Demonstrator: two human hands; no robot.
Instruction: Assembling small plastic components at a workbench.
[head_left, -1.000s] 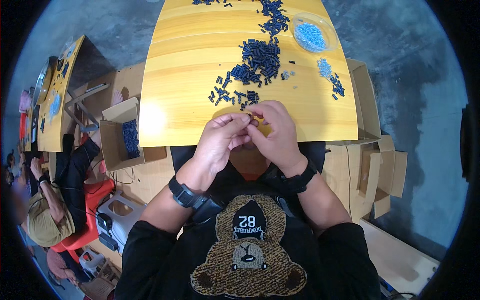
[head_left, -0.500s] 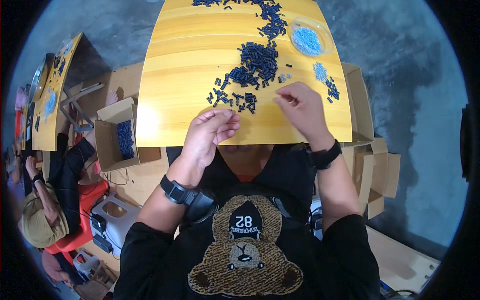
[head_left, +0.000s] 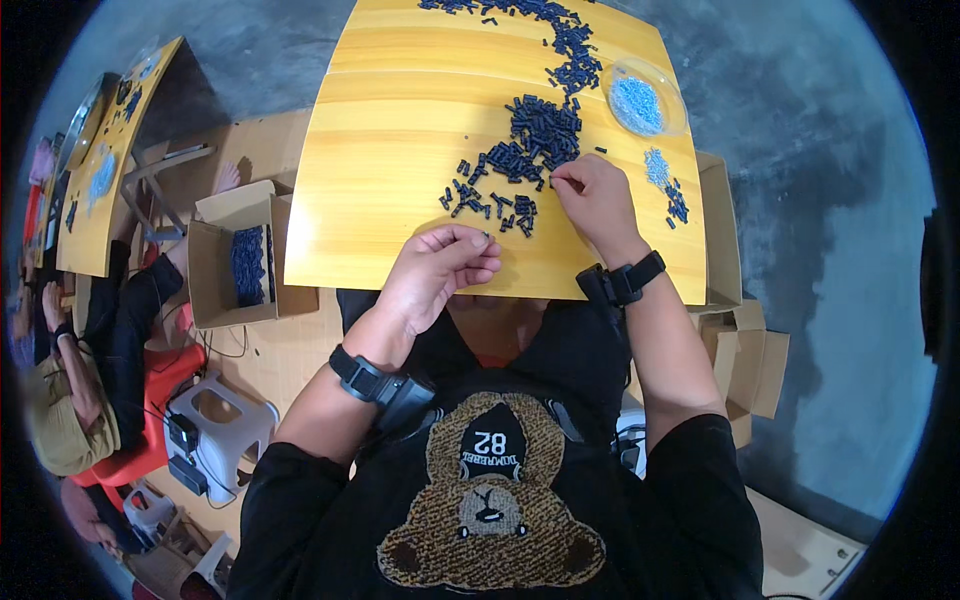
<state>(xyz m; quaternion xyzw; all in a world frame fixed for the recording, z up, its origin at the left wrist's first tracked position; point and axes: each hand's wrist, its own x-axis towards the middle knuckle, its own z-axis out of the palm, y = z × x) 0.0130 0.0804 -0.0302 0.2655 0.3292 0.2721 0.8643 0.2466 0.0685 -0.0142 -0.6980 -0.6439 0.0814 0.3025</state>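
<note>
On the yellow table (head_left: 380,150) lies a heap of small black cylindrical pieces (head_left: 545,130), with looser ones scattered on its near side. My left hand (head_left: 440,268) is at the table's near edge, thumb and forefinger pinched around a tiny dark piece that barely shows. My right hand (head_left: 598,205) reaches the near right side of the heap, its fingertips pressed together beside the black pieces. Whatever those fingertips hold is too small to make out.
A clear round dish (head_left: 640,97) of small light-blue pieces stands at the far right. Nearer are loose pale-blue pieces (head_left: 656,167) and a few black ones (head_left: 678,203). Cardboard boxes (head_left: 220,270) flank the table. Another person (head_left: 75,410) sits at the left.
My right hand has moved left and forward, up to the edge of the black heap. My left hand keeps its pinch near the table edge. The whole view has shifted slightly.
</note>
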